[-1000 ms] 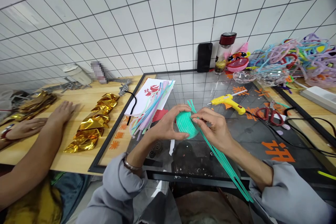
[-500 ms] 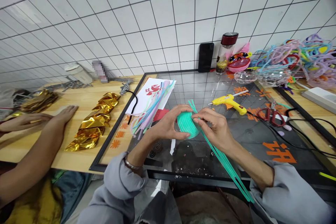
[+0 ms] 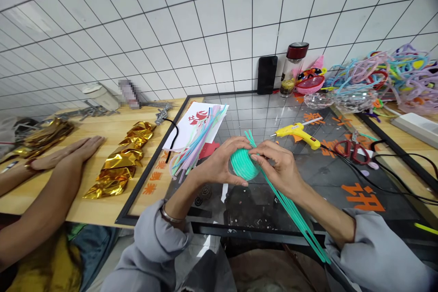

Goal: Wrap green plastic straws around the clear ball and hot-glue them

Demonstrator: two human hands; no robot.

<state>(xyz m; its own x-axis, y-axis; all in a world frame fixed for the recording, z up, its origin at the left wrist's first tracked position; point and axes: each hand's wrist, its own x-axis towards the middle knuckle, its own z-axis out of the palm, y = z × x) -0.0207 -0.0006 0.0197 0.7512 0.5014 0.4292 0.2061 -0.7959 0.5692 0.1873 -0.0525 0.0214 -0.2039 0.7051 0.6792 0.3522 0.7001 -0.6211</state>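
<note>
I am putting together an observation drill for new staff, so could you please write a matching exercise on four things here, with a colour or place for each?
1. Hot glue gun
2. Smartphone
3. Curved pipe-cleaner piece
4. Scissors

A. Green, held in the left hand
B. Red-handled
C. Black, standing against the tiled wall
D. Yellow, lying on its side

Pairs: 1-D, 2-C, 3-A, 4-B
</note>
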